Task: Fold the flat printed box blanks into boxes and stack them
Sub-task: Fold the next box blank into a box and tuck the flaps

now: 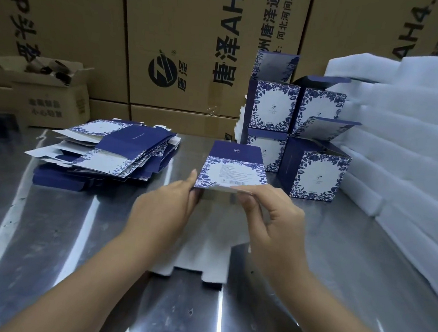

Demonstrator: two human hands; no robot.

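Blanks (112, 153) lie in a loose pile at the far left of the bench (46, 229), within easy reach, likely as supply. At the middle, the left hand (163, 208) pinches the left edge of 1 blank (233, 172), thumb on its printed face, while the right hand (274, 219) pinches the crease between thumb and forefinger. The printed half stands up and the white half runs back toward the person, so a first fold seems under way. Boxes (295, 135) stand stacked 2 high at the far right, lids open, beside foam (416, 131), probably to steady the stack.
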